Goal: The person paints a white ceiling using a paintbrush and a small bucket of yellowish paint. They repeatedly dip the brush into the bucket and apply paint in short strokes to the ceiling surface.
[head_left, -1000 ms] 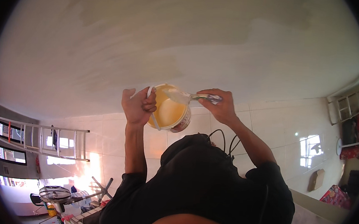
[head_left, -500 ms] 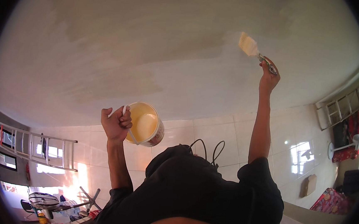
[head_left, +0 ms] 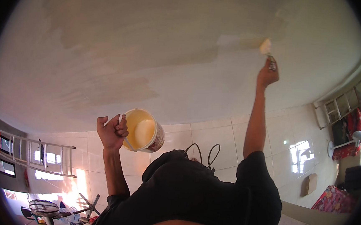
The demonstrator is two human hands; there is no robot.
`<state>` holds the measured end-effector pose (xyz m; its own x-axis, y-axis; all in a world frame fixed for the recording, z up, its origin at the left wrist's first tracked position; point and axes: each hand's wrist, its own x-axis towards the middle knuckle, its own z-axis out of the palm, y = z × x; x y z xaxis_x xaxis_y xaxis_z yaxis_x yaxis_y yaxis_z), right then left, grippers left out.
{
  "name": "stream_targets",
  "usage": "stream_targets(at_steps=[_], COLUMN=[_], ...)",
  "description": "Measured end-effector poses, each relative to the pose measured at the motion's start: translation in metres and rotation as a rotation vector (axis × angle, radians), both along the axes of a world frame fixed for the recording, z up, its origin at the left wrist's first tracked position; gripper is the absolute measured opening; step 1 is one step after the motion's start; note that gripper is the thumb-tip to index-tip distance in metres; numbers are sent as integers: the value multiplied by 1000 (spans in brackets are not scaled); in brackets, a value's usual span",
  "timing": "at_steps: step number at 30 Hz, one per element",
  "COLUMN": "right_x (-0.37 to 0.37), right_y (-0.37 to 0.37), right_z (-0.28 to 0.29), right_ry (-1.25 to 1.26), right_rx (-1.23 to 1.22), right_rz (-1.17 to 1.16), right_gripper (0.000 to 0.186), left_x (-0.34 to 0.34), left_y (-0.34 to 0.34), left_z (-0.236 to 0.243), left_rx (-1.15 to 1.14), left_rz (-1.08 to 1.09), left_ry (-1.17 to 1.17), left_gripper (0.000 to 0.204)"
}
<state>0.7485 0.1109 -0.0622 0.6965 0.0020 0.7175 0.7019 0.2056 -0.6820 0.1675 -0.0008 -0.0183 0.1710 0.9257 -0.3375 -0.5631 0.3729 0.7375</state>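
My right hand is closed round the handle of a wide paintbrush. Its pale bristles meet the wall at the upper right, beside a short darker, wet-looking streak. My left hand grips the white handle of a paint bucket, which hangs tilted just right of that hand. Cream-coloured paint coats the bucket's inside, and a paler pool lies at the bottom. Broad darker patches spread over the wall's upper left and middle.
Glossy pale tiles cover the floor below the wall. A metal ladder stands at the left, near a fan. Another ladder is at the far right. A brown piece lies on the tiles, near a red patterned cloth.
The brush has swung right and slightly down onto the wall, and a fresh darker streak shows to its left. My left hand still holds the bucket, almost unmoved.
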Motion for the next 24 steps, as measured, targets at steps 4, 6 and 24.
stream_targets(at_steps=[4, 6, 24], right_x=[-146, -184, 84], right_y=[0, -13, -23], right_z=[-2, 2, 17], right_ry=[-132, -189, 108], right_rx=[-135, -147, -79], right_rz=[146, 317, -204], right_gripper=[24, 21, 22], left_x=[-4, -2, -7], left_y=[3, 2, -1], left_z=[-2, 0, -8], left_rx=[49, 39, -7], left_rz=[-63, -45, 29], left_ry=[5, 26, 3], left_gripper=[57, 57, 55])
